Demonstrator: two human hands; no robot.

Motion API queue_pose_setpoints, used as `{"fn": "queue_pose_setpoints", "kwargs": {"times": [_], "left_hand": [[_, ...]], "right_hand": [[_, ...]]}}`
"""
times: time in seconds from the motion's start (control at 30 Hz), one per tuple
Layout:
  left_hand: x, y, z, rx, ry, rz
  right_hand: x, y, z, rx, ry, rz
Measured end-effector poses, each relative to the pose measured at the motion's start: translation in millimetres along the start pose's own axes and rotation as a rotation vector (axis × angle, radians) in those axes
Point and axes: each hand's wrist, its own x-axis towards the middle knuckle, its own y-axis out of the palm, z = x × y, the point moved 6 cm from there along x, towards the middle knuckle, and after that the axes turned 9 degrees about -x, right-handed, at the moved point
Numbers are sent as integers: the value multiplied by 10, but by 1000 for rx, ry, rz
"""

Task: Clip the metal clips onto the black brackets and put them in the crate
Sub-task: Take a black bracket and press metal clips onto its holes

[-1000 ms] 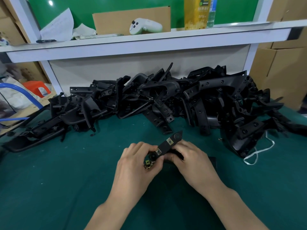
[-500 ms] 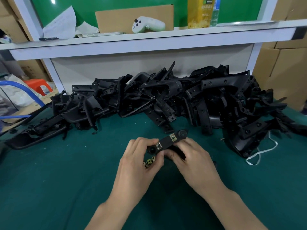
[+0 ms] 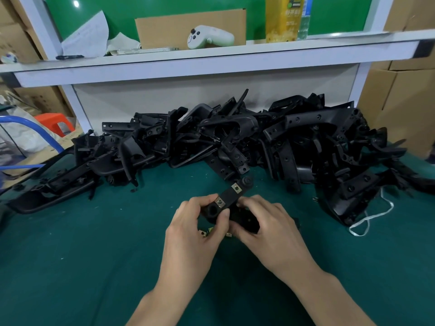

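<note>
Print on the yellow bottle is too blurred to read.

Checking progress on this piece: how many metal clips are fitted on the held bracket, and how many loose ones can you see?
Fitted clips on the bracket: 2
Loose clips: 3 visible, others possibly hidden
Total: 5

A worker's left hand and right hand, both bare, seen from a head-worn camera. The left forearm and right forearm are likewise uncovered (skin shows all the way to the edge of view). The left thumbnail is trimmed short and plain; the fingers are slim.
</note>
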Motion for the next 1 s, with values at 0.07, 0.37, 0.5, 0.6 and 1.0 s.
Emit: {"fn": "queue_pose_setpoints", "kwargs": {"times": [0.07, 0.37, 0.5, 0.6, 1.0], "left_hand": [[2, -4, 14, -33, -29, -13], [13, -10, 35, -89, -58, -7], [17, 18, 46, -84, -62, 23], [15, 39, 35, -39, -42, 50], [52, 35, -63, -35, 106, 71]], "right_hand": [[-2, 16, 20, -18, -33, 24], [-9, 30, 5, -119, -85, -86], [-1, 9, -26, -154, -47, -128], [9, 3, -51, -194, -25, -127], [1, -98, -121, 7, 38, -184]]}}
